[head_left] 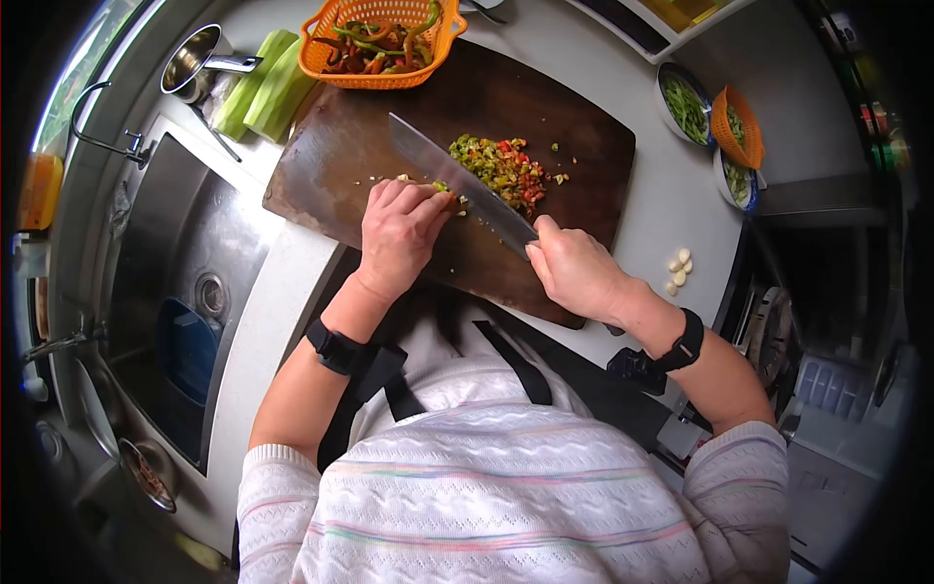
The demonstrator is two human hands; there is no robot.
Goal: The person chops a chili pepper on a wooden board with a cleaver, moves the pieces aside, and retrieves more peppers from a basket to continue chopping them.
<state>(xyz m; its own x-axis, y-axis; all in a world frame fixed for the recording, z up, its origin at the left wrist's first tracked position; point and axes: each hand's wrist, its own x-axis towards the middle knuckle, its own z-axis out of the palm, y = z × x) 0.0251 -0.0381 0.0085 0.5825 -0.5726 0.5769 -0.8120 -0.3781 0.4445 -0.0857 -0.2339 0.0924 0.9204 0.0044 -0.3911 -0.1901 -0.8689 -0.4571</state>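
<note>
My right hand [574,268] grips the handle of a broad cleaver [457,180], whose blade lies across the dark wooden cutting board [331,165]. My left hand [401,234] presses a small green pepper piece [440,187] on the board, fingertips right beside the blade. A pile of chopped green and red peppers [501,167] lies on the far side of the blade.
An orange basket [381,39] of whole peppers sits at the board's far edge, next to pale green vegetable lengths [261,88] and a steel pot [190,63]. The sink [185,282] is on the left. Garlic cloves [678,270], bowls [686,105] and an orange strainer [737,127] stand at right.
</note>
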